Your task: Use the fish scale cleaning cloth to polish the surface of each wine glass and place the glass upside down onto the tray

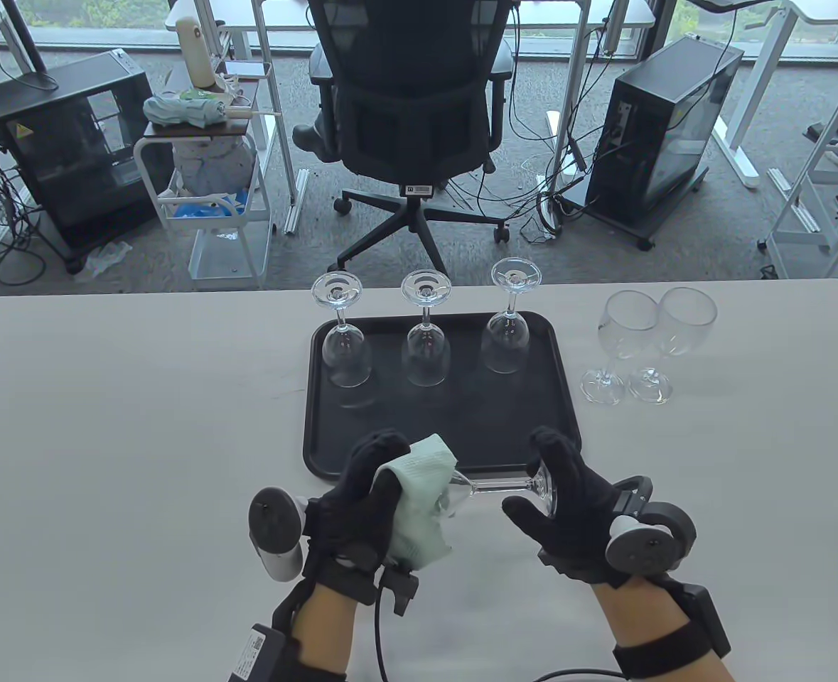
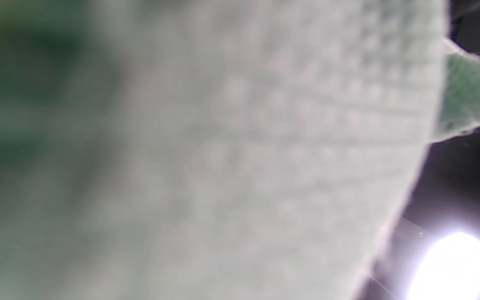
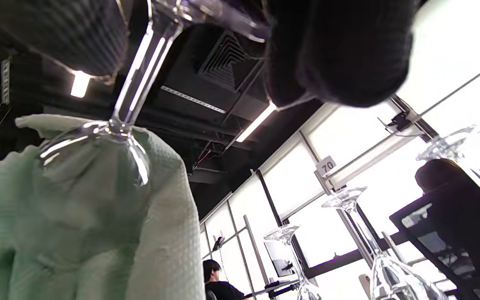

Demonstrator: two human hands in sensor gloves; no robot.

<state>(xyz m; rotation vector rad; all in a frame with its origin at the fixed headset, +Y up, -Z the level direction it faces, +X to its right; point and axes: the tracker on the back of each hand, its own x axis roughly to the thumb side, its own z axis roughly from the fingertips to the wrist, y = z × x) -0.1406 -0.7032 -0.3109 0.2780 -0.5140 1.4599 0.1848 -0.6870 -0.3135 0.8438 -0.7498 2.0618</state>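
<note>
A clear wine glass lies on its side in the air over the tray's near edge. My right hand grips its foot, stem pointing left. Its bowl is wrapped in the pale green fish scale cloth, which my left hand clutches around it. The same cloth fills the left wrist view, blurred. Three glasses stand upside down in a row on the far part of the black tray. Two upright glasses wait right of the tray.
The white table ends just behind the tray's far rim. A black office chair, a small white cart and computer towers stand on the floor beyond it. A person sits at a desk far off in the right wrist view.
</note>
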